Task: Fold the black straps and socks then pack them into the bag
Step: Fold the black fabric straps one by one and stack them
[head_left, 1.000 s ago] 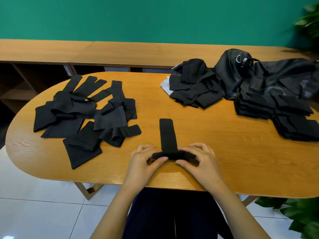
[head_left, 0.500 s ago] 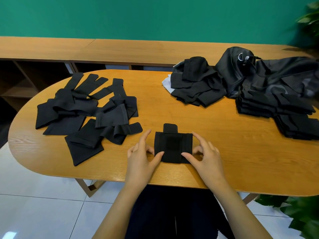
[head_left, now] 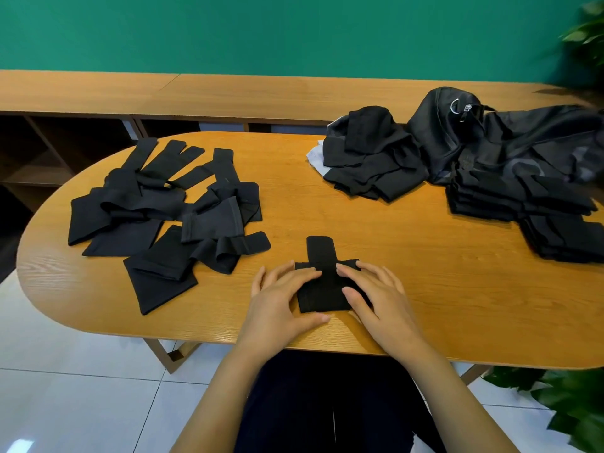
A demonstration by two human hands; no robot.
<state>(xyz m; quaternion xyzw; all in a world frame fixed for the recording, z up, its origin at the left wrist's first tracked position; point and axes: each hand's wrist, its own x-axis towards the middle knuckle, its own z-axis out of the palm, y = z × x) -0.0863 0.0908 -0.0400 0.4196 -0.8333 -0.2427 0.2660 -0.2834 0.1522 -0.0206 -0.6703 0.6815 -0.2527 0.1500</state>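
Light was bright, even; shadows soft. Glare lay on floor tiles (head_left: 19,447). Edges bowed; bag (head_left: 539,138) blurred rightward.

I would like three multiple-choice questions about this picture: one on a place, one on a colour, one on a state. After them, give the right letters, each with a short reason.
1. Where on the wooden table does the loose pile of black straps lie?
A. at the person's right
B. at the person's left
C. under the hands

2. What colour is the wall?
A. white
B. red
C. green

3. How do the left hand and the right hand meet the folded strap?
A. both rest on it with fingers laid out
B. only one touches it
C. both hang above it

Answers: 1 B, the pile covers the table's left part; 2 C, the wall behind is plainly green; 3 A, fingers of both hands lie on the strap.
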